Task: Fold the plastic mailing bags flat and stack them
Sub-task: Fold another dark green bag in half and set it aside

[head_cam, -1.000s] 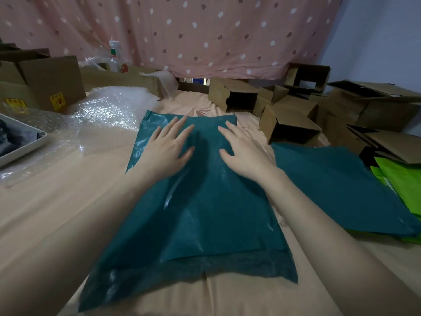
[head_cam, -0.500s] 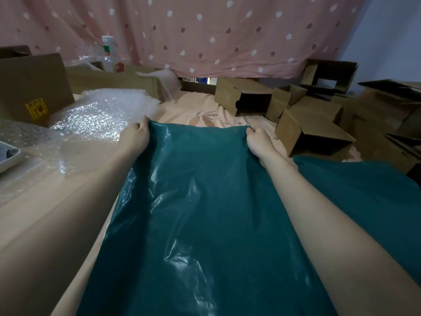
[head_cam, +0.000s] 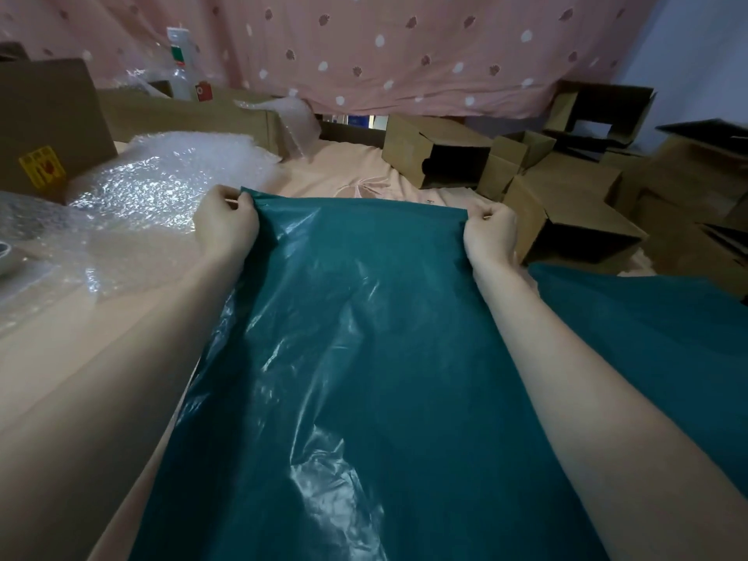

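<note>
Between the two outstretched forearms, a dark teal glossy plastic mailing bag [head_cam: 364, 378] runs lengthwise away from the person, its long axis pointing from the bottom of the view toward the pink dotted curtain [head_cam: 404, 46], and its far short edge stretched straight across from one hand to the other. At the left far corner, the left hand [head_cam: 226, 224] is closed in a pinch, thumb over curled fingers, gripping the plastic so that the film puckers just beside the knuckles. Rightward from there, the far edge looks lifted a little off the peach-coloured fabric surface [head_cam: 52, 338], while the rest of the bag sags back toward the person in shiny wrinkles; whether the near end rests flat cannot be told, since it runs out of view. At the right far corner, the right hand [head_cam: 489, 232] grips in the same closed pinch, level with the left, so neither hand is nearer the edge than the other. Judging from this, the coming move turns on bringing that far edge back along the long axis toward the near end. Further right, just beyond the right forearm, another flat teal plastic bag [head_cam: 647, 325] lies near the brown cardboard boxes [head_cam: 574, 220], probably the stack.
</note>
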{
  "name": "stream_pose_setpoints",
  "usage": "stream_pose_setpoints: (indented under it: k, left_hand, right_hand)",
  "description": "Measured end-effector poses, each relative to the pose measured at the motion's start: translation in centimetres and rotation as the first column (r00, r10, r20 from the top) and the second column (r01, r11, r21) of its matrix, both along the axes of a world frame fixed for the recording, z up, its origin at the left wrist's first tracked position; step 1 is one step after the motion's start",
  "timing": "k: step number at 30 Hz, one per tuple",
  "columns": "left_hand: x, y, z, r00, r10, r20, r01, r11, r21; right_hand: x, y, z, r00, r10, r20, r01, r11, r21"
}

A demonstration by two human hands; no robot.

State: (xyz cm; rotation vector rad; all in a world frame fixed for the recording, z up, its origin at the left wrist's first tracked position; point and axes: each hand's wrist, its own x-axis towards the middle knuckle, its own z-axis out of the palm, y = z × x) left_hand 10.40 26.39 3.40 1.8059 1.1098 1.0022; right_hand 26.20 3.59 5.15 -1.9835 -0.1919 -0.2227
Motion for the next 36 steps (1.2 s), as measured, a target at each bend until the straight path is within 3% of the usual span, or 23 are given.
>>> stream_pose_setpoints:
  k: [2,4,7,10,13,18,24,30,33,36]
  left_hand:
    - [-0.2,-0.6,0.5,1.000,-0.025,-0.006,0.025,0.998,0.056]
    - [-0.8,-2.1,1.3,0.999,-0.026,-0.025,0.031,0.968,0.247]
    - [-1.9,-6.3,1.6,0.983,-0.176,-0.051,0.176,0.826,0.535]
    - [-2.1,-9.5,-0.9,0.902,-0.253,-0.350,0.425,0.664,0.615]
    - [-2.3,-9.5,-2.7,0.859,-0.240,-0.453,0.490,0.644,0.587]
    - [-3.1,-8.8,-3.1,0.830,-0.301,-0.469,0.555,0.528,0.643]
    - [-3.7,-9.0,-4.0,0.830,-0.306,-0.466,0.557,0.496,0.667]
    - [-2.7,-9.7,-4.1,0.870,-0.251,-0.424,0.486,0.578,0.655]
    - [-2.3,-9.4,-3.9,0.865,-0.307,-0.396,0.487,0.701,0.521]
    - [-2.1,-9.1,-3.4,0.843,-0.359,-0.401,0.524,0.717,0.459]
  right_hand:
    - [-0.5,0.0,0.5,0.999,0.006,0.037,-0.003,0.998,-0.065]
    - [-1.6,-0.3,1.3,0.978,0.034,0.205,0.003,0.984,-0.178]
    - [-5.3,-0.4,1.6,0.865,0.264,0.427,-0.103,0.926,-0.364]
    - [-8.3,-0.2,-0.5,0.789,0.510,0.343,-0.157,0.706,-0.691]
    - [-9.1,-0.3,-2.1,0.780,0.551,0.296,-0.098,0.574,-0.813]
    - [-9.1,-0.6,-2.2,0.764,0.588,0.267,-0.121,0.536,-0.835]
    - [-8.9,-3.2,-2.6,0.689,0.690,0.220,-0.302,0.550,-0.779]
    - [-8.7,-2.8,-3.0,0.770,0.577,0.271,-0.219,0.639,-0.737]
    - [-8.1,-2.7,-2.7,0.848,0.501,0.172,-0.315,0.738,-0.596]
    - [-7.9,-2.5,-2.4,0.856,0.497,0.144,-0.359,0.770,-0.527]
